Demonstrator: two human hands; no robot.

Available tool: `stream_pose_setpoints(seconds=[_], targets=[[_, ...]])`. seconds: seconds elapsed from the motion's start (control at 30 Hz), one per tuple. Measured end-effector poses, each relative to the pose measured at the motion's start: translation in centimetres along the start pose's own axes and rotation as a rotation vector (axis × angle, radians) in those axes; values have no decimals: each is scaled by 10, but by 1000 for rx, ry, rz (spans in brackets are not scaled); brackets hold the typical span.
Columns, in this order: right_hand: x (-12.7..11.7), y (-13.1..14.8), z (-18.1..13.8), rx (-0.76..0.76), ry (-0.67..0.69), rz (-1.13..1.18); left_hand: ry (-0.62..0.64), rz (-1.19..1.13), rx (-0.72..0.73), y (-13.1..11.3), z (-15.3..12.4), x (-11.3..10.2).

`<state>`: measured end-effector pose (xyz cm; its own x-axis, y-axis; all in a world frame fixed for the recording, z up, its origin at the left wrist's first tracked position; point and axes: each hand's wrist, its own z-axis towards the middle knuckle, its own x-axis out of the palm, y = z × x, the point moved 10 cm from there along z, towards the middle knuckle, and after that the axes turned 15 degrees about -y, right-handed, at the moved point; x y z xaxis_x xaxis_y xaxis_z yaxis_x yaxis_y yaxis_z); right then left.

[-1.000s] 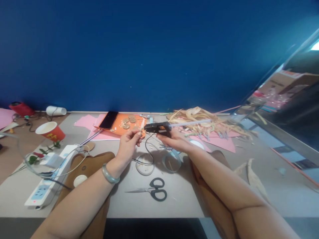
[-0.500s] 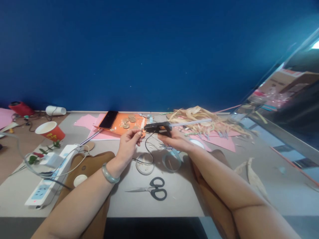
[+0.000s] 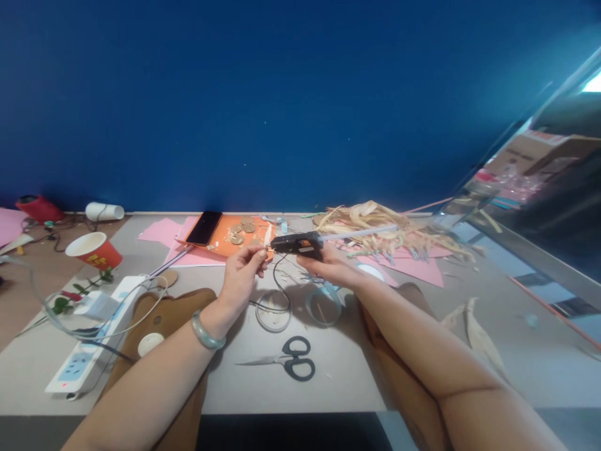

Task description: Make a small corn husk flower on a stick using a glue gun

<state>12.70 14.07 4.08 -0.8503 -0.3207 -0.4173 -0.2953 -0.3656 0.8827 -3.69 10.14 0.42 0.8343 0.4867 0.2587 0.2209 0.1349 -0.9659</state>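
My right hand (image 3: 326,262) is wrapped round a black glue gun (image 3: 297,243), whose nozzle points left and whose long pale glue stick (image 3: 359,233) sticks out behind. My left hand (image 3: 245,268) pinches a small pale strip (image 3: 267,237) that stands up from the fingertips, right at the nozzle. The strip looks like dried husk, but its lower end is hidden by the fingers. A dark cord hangs below the gun. Beneath the hands lie a ring-shaped tape roll (image 3: 273,313) and a pale blue ribbon roll (image 3: 323,305). Nearer me rest black-handled scissors (image 3: 293,359).
An orange tray (image 3: 220,247) bears a phone (image 3: 204,227) and round brown pieces. Dried husk strips (image 3: 375,222) lie on pink paper at the back right. Leftward are a power strip (image 3: 84,360) with cables and a red paper cup (image 3: 96,250). A blue wall (image 3: 282,106) closes the back.
Both hands keep almost the same pose, with the glue gun's nozzle still by the strip. The whole view has shifted very slightly.
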Motion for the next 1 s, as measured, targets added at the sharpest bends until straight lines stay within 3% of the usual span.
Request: stream_pose_setpoints(seconds=[0.27, 1.0], targets=[[3, -2, -1, 7, 58, -16, 0, -45, -23, 3, 0, 1], [0, -3, -1, 17, 1, 12, -5, -38, -20, 0, -1, 1]])
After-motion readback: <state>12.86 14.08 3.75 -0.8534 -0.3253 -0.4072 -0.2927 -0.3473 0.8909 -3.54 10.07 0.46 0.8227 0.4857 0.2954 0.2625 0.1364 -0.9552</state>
